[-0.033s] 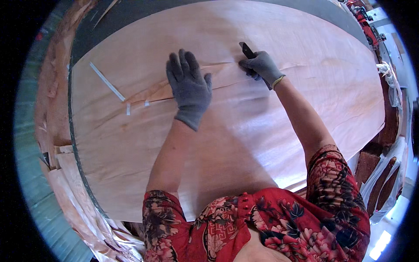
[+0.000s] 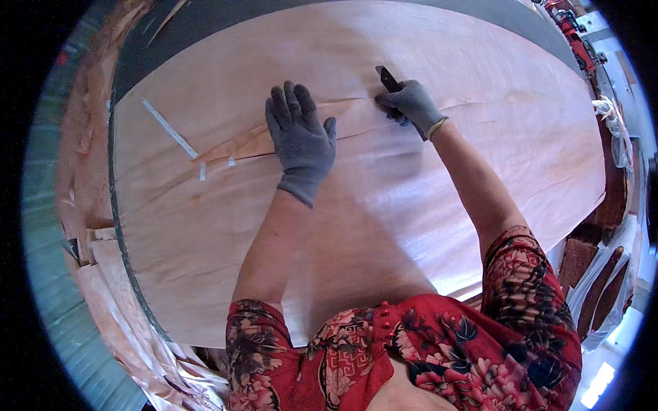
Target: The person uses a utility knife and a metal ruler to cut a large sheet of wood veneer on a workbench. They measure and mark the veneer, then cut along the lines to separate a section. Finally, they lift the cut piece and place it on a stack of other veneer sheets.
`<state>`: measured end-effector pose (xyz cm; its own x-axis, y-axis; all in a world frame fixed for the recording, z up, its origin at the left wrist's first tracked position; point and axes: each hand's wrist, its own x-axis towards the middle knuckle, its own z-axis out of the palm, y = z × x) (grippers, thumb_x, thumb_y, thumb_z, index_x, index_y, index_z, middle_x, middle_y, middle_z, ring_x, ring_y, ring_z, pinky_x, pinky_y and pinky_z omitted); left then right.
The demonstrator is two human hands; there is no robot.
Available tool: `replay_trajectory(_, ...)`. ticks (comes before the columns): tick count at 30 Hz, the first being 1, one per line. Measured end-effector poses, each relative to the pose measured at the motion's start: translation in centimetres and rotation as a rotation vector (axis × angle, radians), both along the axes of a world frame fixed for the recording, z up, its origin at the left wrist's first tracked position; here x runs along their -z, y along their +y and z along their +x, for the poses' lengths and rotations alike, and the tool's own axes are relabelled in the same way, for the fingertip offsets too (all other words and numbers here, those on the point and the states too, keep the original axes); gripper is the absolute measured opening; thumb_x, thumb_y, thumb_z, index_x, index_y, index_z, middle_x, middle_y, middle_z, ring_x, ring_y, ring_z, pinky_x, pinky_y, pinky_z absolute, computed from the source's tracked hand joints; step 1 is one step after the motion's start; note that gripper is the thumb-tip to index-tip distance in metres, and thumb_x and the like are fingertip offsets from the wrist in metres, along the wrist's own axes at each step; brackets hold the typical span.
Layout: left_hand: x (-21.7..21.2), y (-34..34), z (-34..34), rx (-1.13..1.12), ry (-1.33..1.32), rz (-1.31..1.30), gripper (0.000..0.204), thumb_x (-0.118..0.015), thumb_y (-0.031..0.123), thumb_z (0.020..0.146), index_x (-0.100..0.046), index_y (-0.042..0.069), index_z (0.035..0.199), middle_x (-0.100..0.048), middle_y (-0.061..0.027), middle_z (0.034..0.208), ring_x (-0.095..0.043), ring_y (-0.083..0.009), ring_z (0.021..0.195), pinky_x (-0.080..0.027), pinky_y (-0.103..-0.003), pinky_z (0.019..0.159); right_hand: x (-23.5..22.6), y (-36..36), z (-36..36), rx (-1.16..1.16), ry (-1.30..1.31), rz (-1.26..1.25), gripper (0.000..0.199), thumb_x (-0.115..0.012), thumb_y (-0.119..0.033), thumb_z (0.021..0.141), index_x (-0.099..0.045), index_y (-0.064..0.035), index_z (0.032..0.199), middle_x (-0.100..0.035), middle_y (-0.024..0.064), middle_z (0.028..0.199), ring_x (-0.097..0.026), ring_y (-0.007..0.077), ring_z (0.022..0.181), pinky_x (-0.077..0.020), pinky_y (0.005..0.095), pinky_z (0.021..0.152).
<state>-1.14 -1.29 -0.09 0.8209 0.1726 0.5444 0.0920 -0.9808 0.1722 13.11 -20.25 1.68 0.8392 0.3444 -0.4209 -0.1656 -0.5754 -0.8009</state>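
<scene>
The left hand (image 2: 303,147) lies palm down across the darker, narrow split (image 2: 243,145) in the pale wood veneer sheet (image 2: 205,240), its fingers straight and close together with the thumb apart, while the right hand (image 2: 413,104), just beyond the right end of this split, has its fingers closed around a black knife (image 2: 388,79). The split's long axis rises gently from left to right, with white tape strips (image 2: 169,128) near its left end. The sheet, slightly wavy, covers most of the dark grey table (image 2: 144,68), and stacked veneer (image 2: 113,291) stands at the left side.
</scene>
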Motion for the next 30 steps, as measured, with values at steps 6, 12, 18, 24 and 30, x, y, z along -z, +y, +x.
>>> replay_trajectory(6, 3.4, -0.2, -0.1, -0.118, 0.296, 0.029, 0.066, -0.048, 0.039, 0.087, -0.033, -0.001, 0.137, -0.033, -0.0189, 0.143, -0.021, -0.0378, 0.136, -0.014, -0.052, 0.109, -0.3, -0.3, 0.3, -0.053, -0.021, -0.049, 0.027, -0.067, -0.025, 0.078, -0.061, -0.0022, 0.064, -0.056, 0.0045, 0.053, -0.052, 0.0129, 0.041, -0.0401, 0.0271, 0.039)
replay_trajectory(12, 3.7, 0.1, -0.1, -0.115, 0.296, -0.016, 0.061, -0.047, 0.040, 0.087, -0.041, -0.001, 0.132, -0.035, -0.0205, 0.141, -0.030, -0.0357, 0.131, -0.016, -0.051, 0.109, -2.4, 0.6, 0.9, -0.451, -0.262, -0.312, 0.024, -0.057, -0.030, 0.087, -0.061, -0.0070, 0.090, -0.061, 0.0085, 0.065, -0.061, 0.0220, 0.055, -0.0450, 0.0347, 0.046)
replay_trajectory(18, 3.1, -0.2, -0.3, -0.103, 0.271, -0.009, 0.062, -0.049, 0.040, 0.086, -0.042, -0.003, 0.131, -0.036, -0.0221, 0.140, -0.032, -0.0371, 0.130, -0.018, -0.052, 0.107, -3.1, 3.5, 1.0, -0.957, -0.989, -0.469, 0.015, -0.052, -0.021, 0.088, -0.058, -0.0154, 0.101, -0.062, 0.0108, 0.081, -0.063, 0.0307, 0.074, -0.0485, 0.0418, 0.063)
replay_trajectory(24, 2.8, -0.7, 0.0, -0.085, 0.233, -0.065, 0.063, -0.050, 0.040, 0.084, -0.044, -0.003, 0.129, -0.036, -0.0221, 0.139, -0.030, -0.0361, 0.131, -0.015, -0.052, 0.108, -2.9, 5.1, 1.2, -1.095, -1.038, -0.600, 0.010, -0.055, -0.018, 0.084, -0.057, -0.0136, 0.093, -0.062, 0.0076, 0.079, -0.064, 0.0285, 0.074, -0.0491, 0.0411, 0.061)
replay_trajectory(30, 2.1, -0.8, 0.0, -0.089, 0.228, -0.040, 0.062, -0.049, 0.041, 0.086, -0.043, -0.004, 0.129, -0.039, -0.0232, 0.136, -0.033, -0.0378, 0.129, -0.019, -0.053, 0.106, -3.8, 6.0, 1.4, -1.165, -1.021, -0.685, 0.012, -0.058, -0.018, 0.081, -0.058, -0.0136, 0.092, -0.064, 0.0082, 0.077, -0.065, 0.0294, 0.072, -0.0495, 0.0406, 0.060)
